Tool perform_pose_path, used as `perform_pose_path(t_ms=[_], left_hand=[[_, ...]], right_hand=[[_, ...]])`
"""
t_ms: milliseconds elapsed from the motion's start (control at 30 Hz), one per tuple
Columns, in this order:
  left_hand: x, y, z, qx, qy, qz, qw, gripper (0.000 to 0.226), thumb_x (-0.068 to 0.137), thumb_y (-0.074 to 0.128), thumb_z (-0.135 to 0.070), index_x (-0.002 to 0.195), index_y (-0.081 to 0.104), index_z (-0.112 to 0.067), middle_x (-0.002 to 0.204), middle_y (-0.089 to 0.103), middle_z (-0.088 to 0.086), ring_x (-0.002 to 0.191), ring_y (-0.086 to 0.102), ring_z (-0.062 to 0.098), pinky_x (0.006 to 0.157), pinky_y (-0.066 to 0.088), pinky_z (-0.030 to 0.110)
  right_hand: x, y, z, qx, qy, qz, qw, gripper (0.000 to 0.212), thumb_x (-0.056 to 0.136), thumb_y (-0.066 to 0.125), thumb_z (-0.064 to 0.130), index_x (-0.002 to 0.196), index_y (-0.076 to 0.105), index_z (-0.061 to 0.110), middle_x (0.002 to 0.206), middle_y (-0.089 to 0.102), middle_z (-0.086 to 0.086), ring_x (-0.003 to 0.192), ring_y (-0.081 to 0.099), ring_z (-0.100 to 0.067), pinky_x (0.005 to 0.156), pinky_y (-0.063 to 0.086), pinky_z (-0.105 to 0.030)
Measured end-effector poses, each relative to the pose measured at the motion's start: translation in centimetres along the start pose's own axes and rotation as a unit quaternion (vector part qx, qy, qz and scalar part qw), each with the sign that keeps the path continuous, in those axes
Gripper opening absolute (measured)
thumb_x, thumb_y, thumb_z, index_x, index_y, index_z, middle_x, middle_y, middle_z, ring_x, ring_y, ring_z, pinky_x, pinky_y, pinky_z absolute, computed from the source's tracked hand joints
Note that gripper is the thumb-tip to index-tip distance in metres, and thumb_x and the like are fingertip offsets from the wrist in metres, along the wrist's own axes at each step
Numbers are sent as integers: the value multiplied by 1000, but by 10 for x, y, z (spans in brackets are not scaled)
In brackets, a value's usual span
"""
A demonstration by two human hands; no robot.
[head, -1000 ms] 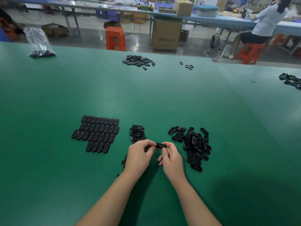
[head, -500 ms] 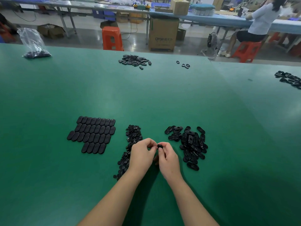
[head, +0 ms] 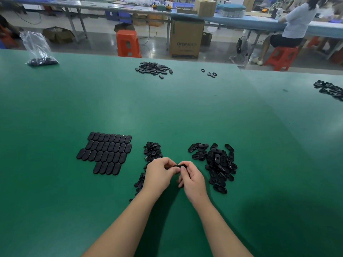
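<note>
Your left hand (head: 159, 173) and right hand (head: 193, 179) pinch one black oval shell (head: 179, 166) between them, fingers (head: 168, 162) curled round it, just above the desk (head: 74, 201). Rows of finished pieces (head: 107, 153) lie at your left; the heap of open shells (head: 217, 164) at your right suggests plenty remains.

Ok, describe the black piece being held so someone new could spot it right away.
On the big green table, look between the heap of small parts and the loose pile of oval shells. There the left hand and right hand pinch one black piece, the only one held in fingers.
</note>
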State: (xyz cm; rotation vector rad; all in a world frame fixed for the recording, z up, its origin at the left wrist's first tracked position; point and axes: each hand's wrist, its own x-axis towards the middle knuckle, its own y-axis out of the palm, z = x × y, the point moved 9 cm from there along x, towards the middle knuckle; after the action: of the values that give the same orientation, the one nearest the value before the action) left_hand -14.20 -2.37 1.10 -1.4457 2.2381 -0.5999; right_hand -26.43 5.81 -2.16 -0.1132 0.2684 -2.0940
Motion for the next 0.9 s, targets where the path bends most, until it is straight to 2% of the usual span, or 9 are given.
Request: perform_pose_path(t_ms=[67,233,400,600,733,900], left_hand=[[0,0,2,-20,-8,2,1000,16,80,81,-26,69,69,-30,68,70,-13,62,59,-5,57,39,8],[-1,2,1,-25,-12,16,999,10,84,78,-24,76,73,-27,70,71,-14,66,62,-4,58,39,7],[-1,3,3,-32,-24,13,999,8,82,80,-26,78,73,-24,73,72,-10,71,65,3,63,45,14],[0,3,5,-38,-27,13,999,10,79,82,-27,76,73,-25,70,71,-11,61,59,-5,56,41,8],[0,6,3,-36,-30,20,999,6,82,77,-23,78,73,-25,73,72,-12,70,64,1,62,44,14],[-1,7,3,-32,-31,16,999,6,84,73,-23,79,72,-25,73,71,-12,67,62,-1,59,42,13]], right_hand=[[0,0,0,2,-3,-2,1000,20,105,51,14,95,63,27,60,60,3,53,55,-13,57,49,-27],[1,0,1,-8,-3,-3,1000,17,105,52,14,94,61,24,62,62,7,52,54,-11,55,48,-27],[1,0,1,-34,-2,-3,999,18,105,50,15,95,61,24,60,60,7,50,54,-10,54,48,-27],[2,2,0,-61,-7,-1,998,20,106,47,17,95,59,27,60,61,9,50,56,-9,57,50,-32],[4,0,-3,-61,-2,-13,998,20,107,46,17,93,58,28,68,63,6,51,56,-8,52,49,-27],[4,0,-5,-62,-2,-15,998,19,107,46,18,95,58,26,72,63,5,52,56,-6,50,46,-19]])
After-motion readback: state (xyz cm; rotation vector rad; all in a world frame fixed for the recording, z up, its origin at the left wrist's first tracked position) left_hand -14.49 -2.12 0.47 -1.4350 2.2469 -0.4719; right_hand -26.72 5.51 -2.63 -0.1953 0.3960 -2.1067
